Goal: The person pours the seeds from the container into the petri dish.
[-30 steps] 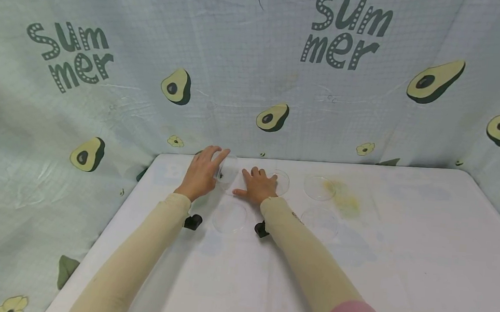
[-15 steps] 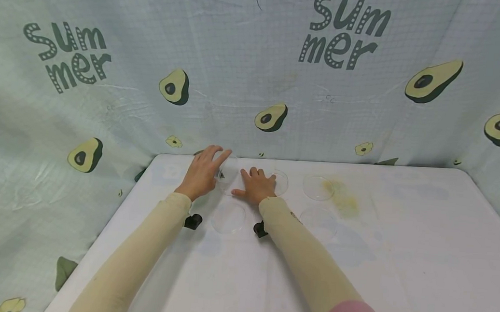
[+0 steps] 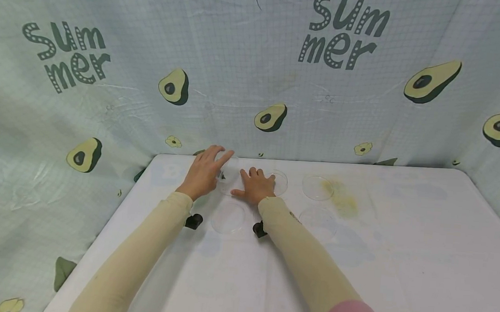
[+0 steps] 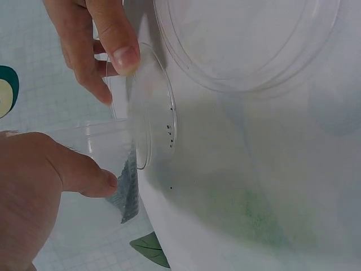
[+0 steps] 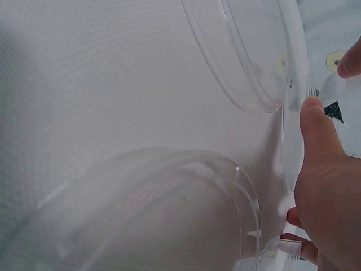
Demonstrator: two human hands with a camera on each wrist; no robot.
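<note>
Left wrist view: the left hand's [image 4: 34,192] grip is curled round a tilted clear plastic cup [image 4: 101,134] of dark grains [image 4: 127,195]. Beyond, the right hand's [image 3: 257,186] spread grip touches the rim of a round clear plastic dish [image 4: 150,84] holding specks; one lies outside on the white counter [image 4: 225,169]. Small tilts, low over the dish, should limit strays.

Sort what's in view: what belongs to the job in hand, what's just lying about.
Likely the job:
clear plastic container of dark grains, gripped by the left hand
clear round plastic dish beside it, touched by the right hand

Likely just lying about:
other clear round plastic dishes, possibly spares
pale avocado-print sheet
</note>
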